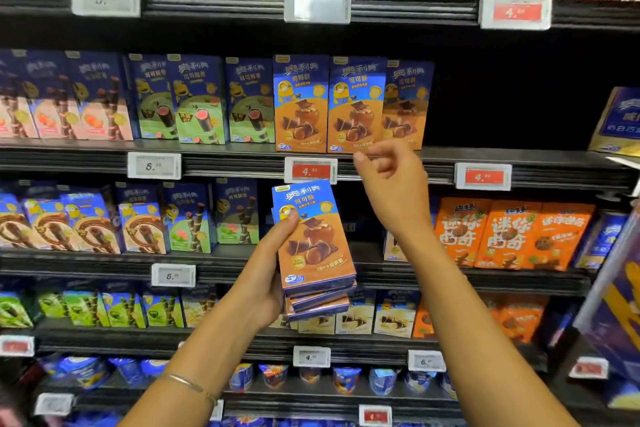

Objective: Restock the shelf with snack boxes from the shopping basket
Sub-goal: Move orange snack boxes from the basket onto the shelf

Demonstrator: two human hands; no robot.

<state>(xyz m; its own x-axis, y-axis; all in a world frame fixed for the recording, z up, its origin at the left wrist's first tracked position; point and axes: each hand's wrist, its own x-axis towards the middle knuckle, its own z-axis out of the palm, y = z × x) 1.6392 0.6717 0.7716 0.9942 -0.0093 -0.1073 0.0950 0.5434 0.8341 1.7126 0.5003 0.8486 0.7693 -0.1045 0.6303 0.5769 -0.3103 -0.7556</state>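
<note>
My left hand (268, 274) grips a stack of three blue-and-orange snack boxes (313, 243), held upright in front of the shelves. Three boxes of the same kind (353, 107) stand in a row on the second shelf (443, 158) from the top. My right hand (391, 173) hovers just below and in front of those boxes, fingers loosely curled and holding nothing. The shopping basket is out of view.
A dark empty gap (509, 104) lies on the second shelf to the right of the orange boxes. Green and pink snack boxes (194, 100) fill its left side. Price tags (310, 170) line the shelf edges. Orange cookie boxes (512, 236) stand one shelf lower.
</note>
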